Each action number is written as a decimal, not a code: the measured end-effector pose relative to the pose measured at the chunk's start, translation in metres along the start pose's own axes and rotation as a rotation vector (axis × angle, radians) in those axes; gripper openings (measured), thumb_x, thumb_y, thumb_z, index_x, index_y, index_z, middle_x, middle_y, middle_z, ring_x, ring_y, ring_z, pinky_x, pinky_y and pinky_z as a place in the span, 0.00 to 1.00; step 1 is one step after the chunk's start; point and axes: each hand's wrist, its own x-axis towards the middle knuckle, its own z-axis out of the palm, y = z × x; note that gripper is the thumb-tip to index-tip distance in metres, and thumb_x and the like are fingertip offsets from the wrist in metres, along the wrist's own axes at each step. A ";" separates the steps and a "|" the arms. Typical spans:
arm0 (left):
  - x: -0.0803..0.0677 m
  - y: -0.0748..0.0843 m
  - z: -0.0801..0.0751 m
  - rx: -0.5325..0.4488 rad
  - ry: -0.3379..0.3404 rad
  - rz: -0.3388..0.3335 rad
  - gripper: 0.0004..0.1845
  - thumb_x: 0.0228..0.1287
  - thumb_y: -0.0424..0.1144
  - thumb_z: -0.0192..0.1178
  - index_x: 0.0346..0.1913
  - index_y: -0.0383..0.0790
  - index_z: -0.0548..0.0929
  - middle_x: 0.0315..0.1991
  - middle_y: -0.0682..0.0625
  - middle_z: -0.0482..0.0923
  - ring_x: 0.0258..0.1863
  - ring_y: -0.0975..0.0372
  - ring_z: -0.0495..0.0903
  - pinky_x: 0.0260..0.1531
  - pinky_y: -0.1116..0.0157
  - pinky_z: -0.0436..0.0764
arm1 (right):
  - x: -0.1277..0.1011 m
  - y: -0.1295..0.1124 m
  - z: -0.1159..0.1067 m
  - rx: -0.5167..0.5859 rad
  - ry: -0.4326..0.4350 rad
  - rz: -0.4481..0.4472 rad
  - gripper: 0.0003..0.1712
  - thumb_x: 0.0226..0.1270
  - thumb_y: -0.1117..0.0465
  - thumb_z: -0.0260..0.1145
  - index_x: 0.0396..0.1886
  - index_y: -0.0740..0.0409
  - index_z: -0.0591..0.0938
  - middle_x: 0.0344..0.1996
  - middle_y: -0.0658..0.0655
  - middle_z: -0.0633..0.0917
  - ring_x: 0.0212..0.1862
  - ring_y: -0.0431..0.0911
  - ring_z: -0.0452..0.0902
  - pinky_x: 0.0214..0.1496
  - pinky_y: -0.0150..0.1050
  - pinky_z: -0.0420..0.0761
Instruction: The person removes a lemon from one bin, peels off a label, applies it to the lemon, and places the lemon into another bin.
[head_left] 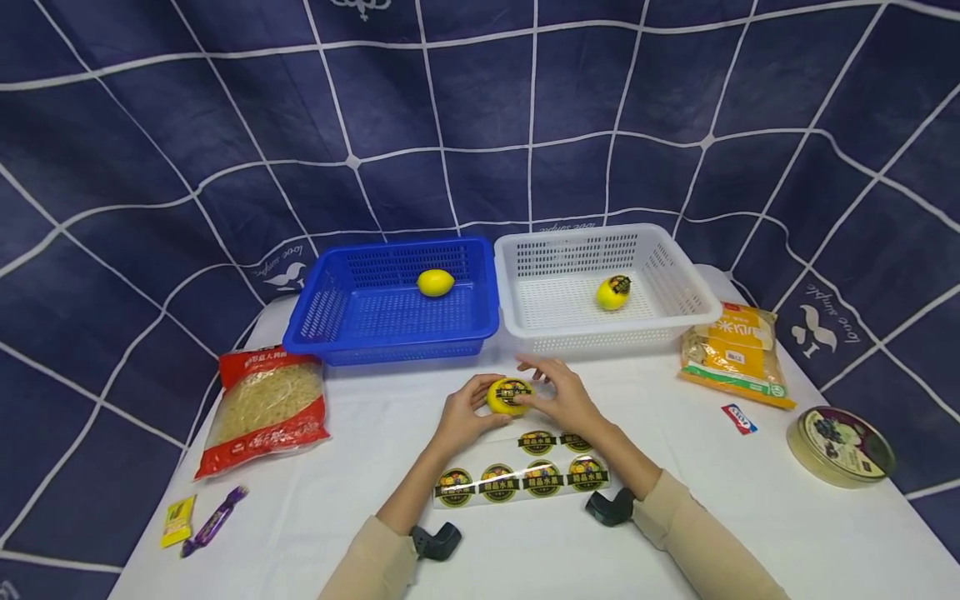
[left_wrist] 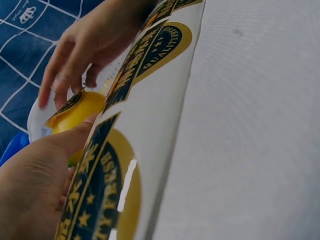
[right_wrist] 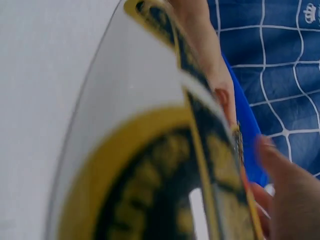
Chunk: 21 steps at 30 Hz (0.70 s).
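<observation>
My left hand (head_left: 461,417) grips a yellow lemon (head_left: 495,407) between thumb and fingers above the white table. A round black-and-gold fruit sticker (head_left: 513,390) covers the lemon's upper side. On its right, my right hand (head_left: 568,402) touches the sticker with the thumb, its other fingers loosely extended. Below both hands lies a glossy sticker sheet (head_left: 480,451) bearing several round labels. In the left wrist view the lemon (left_wrist: 82,114) sits between both hands, partly behind the raised sheet (left_wrist: 155,110). The sheet hides most of the lemon in the right wrist view.
A blue basket (head_left: 390,350) holds one plain lemon (head_left: 436,282); beside it, a white basket (head_left: 607,337) holds a stickered lemon (head_left: 611,296). Food bags (head_left: 262,408) (head_left: 735,354) flank them. A round tin (head_left: 842,447) and small wrapped sweets (head_left: 214,522) lie near the sides.
</observation>
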 end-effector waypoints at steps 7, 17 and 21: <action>-0.002 0.031 -0.007 -0.063 0.011 -0.024 0.34 0.43 0.25 0.71 0.58 0.32 0.72 0.57 0.39 0.72 0.58 0.50 0.71 0.54 0.63 0.74 | 0.003 -0.013 -0.031 0.149 0.510 0.264 0.27 0.60 0.64 0.66 0.58 0.62 0.70 0.38 0.63 0.81 0.33 0.44 0.77 0.34 0.25 0.78; 0.023 0.076 -0.027 -0.092 -0.001 0.023 0.35 0.44 0.23 0.70 0.60 0.31 0.70 0.60 0.40 0.69 0.60 0.52 0.68 0.57 0.62 0.72 | 0.008 -0.009 -0.071 0.453 0.771 0.603 0.30 0.64 0.68 0.60 0.63 0.66 0.61 0.38 0.62 0.75 0.35 0.44 0.79 0.45 0.36 0.82; 0.060 0.095 -0.031 -0.123 0.019 0.111 0.35 0.43 0.23 0.70 0.59 0.33 0.72 0.59 0.41 0.70 0.60 0.54 0.69 0.56 0.63 0.73 | 0.016 0.001 -0.077 0.611 0.890 0.587 0.24 0.63 0.71 0.60 0.57 0.68 0.63 0.30 0.59 0.72 0.29 0.42 0.79 0.40 0.32 0.83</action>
